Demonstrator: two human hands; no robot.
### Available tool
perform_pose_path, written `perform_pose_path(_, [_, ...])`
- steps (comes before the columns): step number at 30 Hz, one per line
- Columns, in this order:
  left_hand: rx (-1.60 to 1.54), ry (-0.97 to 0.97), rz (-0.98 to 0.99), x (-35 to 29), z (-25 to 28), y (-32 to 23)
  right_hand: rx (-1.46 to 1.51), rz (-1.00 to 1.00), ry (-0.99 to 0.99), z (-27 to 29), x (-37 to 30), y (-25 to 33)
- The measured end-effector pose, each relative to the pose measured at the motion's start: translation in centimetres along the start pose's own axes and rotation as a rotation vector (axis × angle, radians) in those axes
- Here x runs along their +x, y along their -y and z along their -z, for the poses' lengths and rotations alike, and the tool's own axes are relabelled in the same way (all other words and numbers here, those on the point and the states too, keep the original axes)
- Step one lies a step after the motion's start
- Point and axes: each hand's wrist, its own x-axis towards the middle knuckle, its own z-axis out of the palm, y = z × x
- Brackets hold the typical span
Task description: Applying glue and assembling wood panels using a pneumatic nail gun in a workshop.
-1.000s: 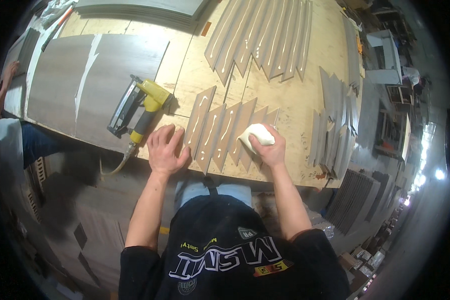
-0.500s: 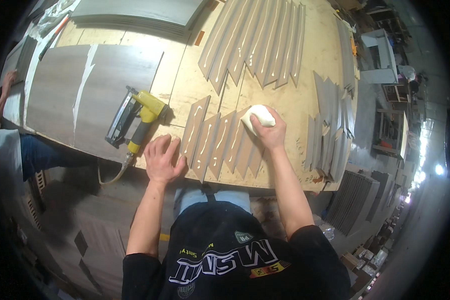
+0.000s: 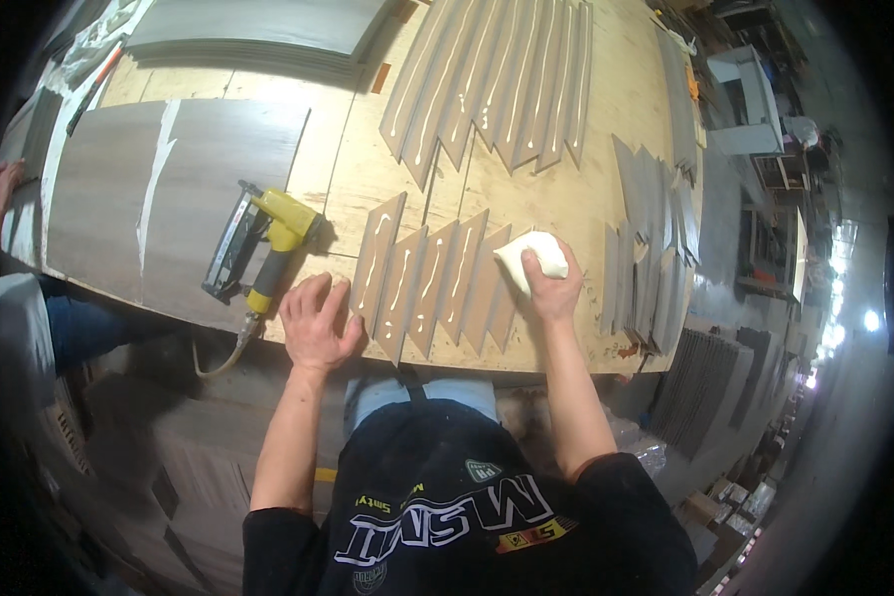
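My right hand (image 3: 556,288) grips a white squeeze glue bottle (image 3: 533,256) over the right end of a near row of pointed brown-grey strips (image 3: 407,273). Beads of pale glue run along most of those strips; the rightmost strip (image 3: 489,298) shows no bead that I can make out. Resting on the table's near edge, left of the row, my left hand (image 3: 318,323) has its fingers slightly apart and holds nothing. Farther off lies a second row of longer strips (image 3: 497,84), also lined with glue. The bottle's tip is hard to see.
A yellow and black nail gun (image 3: 268,238) with a hose lies left of my left hand on grey panels (image 3: 209,159). More panels (image 3: 258,25) are stacked at the back left. Loose strips (image 3: 656,238) pile up at the right. Another person's hand (image 3: 8,179) shows far left.
My right hand has moved slightly right and down with the glue bottle, uncovering more of the rightmost strip. My left hand stays by the row. The whole view has shifted slightly.
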Motion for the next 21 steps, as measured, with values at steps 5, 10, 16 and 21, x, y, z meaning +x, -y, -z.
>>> perform_pose_path(5, [0.002,0.001,-0.012,0.2,0.0,-0.1,0.019,-0.011,-0.035,-0.4,-0.2,-0.8])
perform_pose_path(10, [0.004,-0.006,-0.029,-0.1,-0.2,0.1,0.043,-0.031,-0.049,-0.7,-0.3,-0.6])
perform_pose_path(16, [0.005,-0.001,-0.018,-0.1,0.0,-0.2,-0.009,-0.059,-0.035,0.6,-2.3,-1.0])
perform_pose_path(21, [0.011,-0.025,-0.017,0.1,0.0,-0.2,-0.046,-0.08,-0.016,1.5,-5.3,-0.2])
